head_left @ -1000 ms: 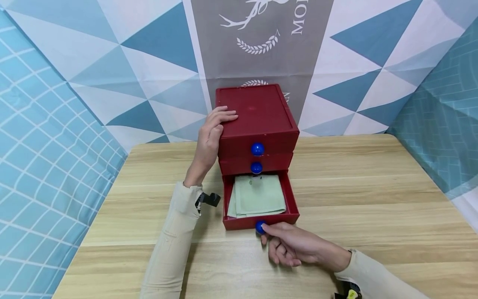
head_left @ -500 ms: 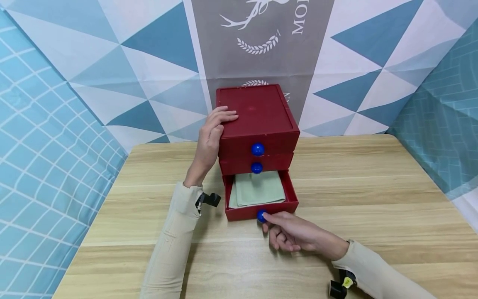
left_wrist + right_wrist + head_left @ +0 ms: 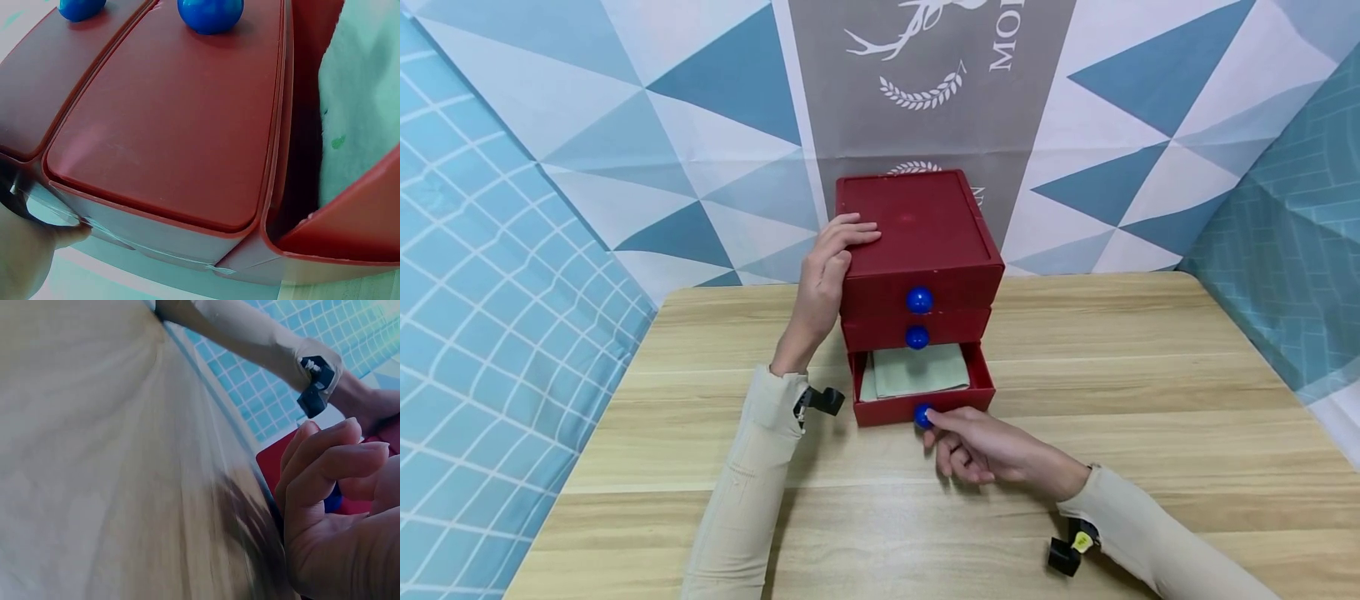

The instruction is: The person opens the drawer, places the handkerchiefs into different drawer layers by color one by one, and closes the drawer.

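Note:
A red three-drawer cabinet [image 3: 917,221] stands at the back of the table. Its bottom drawer [image 3: 887,411] is pulled partway out, with a folded pale green cloth [image 3: 917,371] lying inside. My right hand [image 3: 985,446] pinches that drawer's blue knob [image 3: 922,416] between thumb and finger, the other fingers curled below. On the cabinet's top left edge rests my left hand [image 3: 826,275], its fingers lying straight over the top and the thumb near the side. In the left wrist view the cloth [image 3: 362,106] shows a small green mark.
The upper blue knob [image 3: 920,300] and middle blue knob [image 3: 917,337] sit on closed drawers. Wood-grain table [image 3: 1112,400] surrounds the cabinet. Behind it hangs a patterned backdrop [image 3: 737,167], with a blue grid cloth [image 3: 497,333] on the left. A small black camera is worn on each wrist.
The bottom drawer has slid inward, toward the cabinet, with my right hand moving along on its knob. Less of the cloth shows. My left hand has stayed on the cabinet.

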A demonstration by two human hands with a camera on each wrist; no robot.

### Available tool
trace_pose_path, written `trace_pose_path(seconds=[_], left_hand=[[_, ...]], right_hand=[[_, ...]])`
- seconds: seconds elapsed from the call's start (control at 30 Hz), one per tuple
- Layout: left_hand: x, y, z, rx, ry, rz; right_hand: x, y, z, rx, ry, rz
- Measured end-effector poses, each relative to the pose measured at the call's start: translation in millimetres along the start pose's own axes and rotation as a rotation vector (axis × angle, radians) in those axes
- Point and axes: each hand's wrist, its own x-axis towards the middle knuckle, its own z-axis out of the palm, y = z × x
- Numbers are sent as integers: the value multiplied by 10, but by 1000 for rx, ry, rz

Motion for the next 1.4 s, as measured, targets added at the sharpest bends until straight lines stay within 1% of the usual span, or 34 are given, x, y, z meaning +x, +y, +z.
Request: trace_pose_path(seconds=[0.13, 0.27, 0.6, 0.9, 1.23, 1.4], left_hand=[[-9, -166, 1, 12, 1, 4], [-11, -226, 1, 13, -2, 6], [-13, -219, 1, 20, -7, -19], [-14, -223, 8, 26, -8, -5], [-15, -212, -14, 32, -8, -10], [-16, -205, -14, 38, -6, -4]], right_hand=[[51, -5, -33, -35, 41, -23], [82, -21, -66, -45, 52, -41], [147, -82, -126, -57, 77, -49], [236, -150, -189, -82, 102, -72], [368, -232, -263, -81, 84, -88], [405, -283, -281, -91, 95, -83]])
